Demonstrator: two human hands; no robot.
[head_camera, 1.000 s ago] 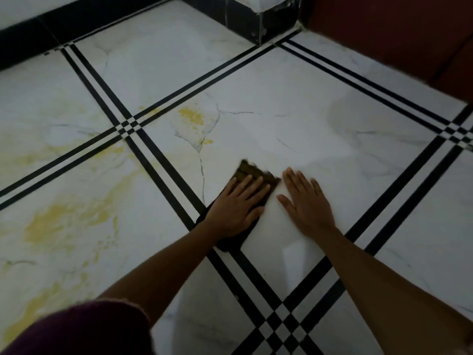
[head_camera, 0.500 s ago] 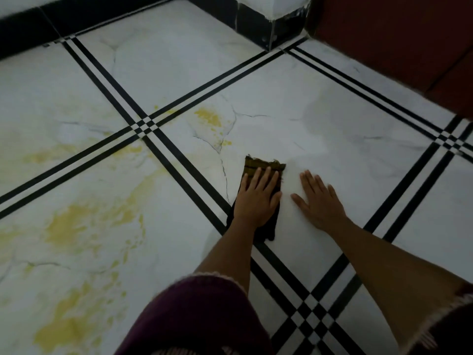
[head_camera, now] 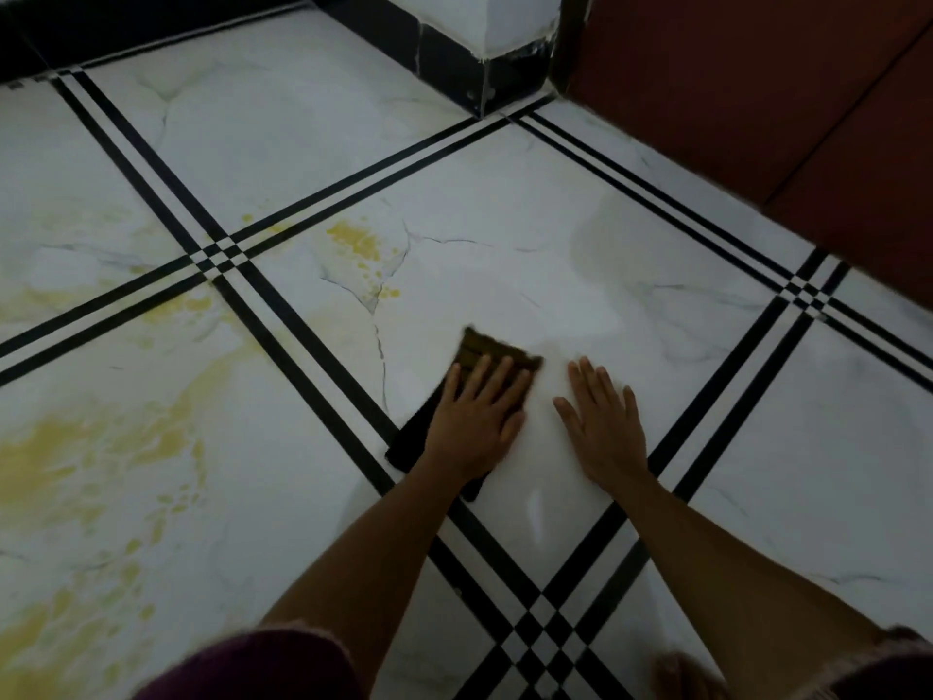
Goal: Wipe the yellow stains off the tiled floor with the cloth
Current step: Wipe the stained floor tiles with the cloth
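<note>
A dark, yellow-soiled cloth (head_camera: 487, 348) lies flat on the white marble tiled floor (head_camera: 505, 204). My left hand (head_camera: 477, 414) presses down on it with fingers spread, covering most of it. My right hand (head_camera: 603, 421) rests flat on the bare tile just right of the cloth, holding nothing. A yellow stain (head_camera: 356, 240) sits on the same tile, up and to the left of the cloth. A larger yellow stain (head_camera: 75, 447) spreads over the tile at the left, beyond the black stripes.
Black double stripes (head_camera: 303, 315) cross the floor between tiles. A black-based white pillar corner (head_camera: 484, 58) stands at the top. A dark red panel (head_camera: 757, 93) borders the floor at the upper right. My knees in maroon fabric (head_camera: 262, 669) fill the bottom edge.
My left hand slid the cloth right onto the tile, then back and turned it slantwise. The right hand stayed flat beside it. The camera view shifted.
</note>
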